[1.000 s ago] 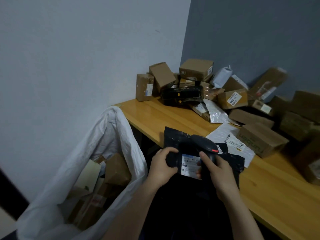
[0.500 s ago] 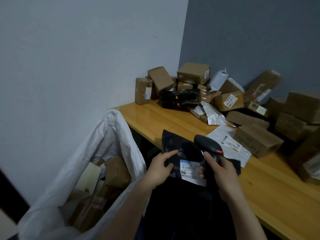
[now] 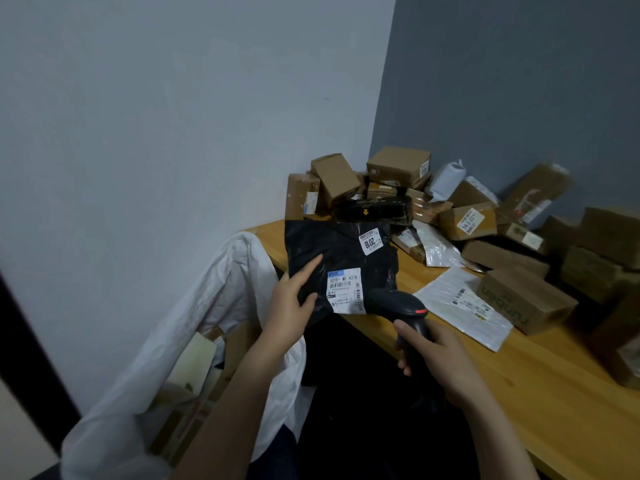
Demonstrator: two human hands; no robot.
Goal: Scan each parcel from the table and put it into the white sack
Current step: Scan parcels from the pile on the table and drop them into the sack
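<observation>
My left hand (image 3: pixel 289 306) holds a black plastic parcel (image 3: pixel 332 252) up by its lower left edge, thumb in front, over the table's near corner. Two white labels face me on the parcel. My right hand (image 3: pixel 440 362) grips the handle of a black barcode scanner (image 3: pixel 398 303), whose head sits just right of the lower label. The white sack (image 3: pixel 221 292) stands open below and left of the parcel, with several boxes inside.
The wooden table (image 3: pixel 554 393) runs to the right. A white flat mailer (image 3: pixel 460 306) and a brown "runben" box (image 3: pixel 526 299) lie near the scanner. Several cardboard boxes and bags are piled in the corner (image 3: pixel 398 188). Walls close off the left and back.
The black parcel has been lifted and unfolded upright, now held by my left hand alone. My right hand with the scanner has drawn back down and to the right of the label.
</observation>
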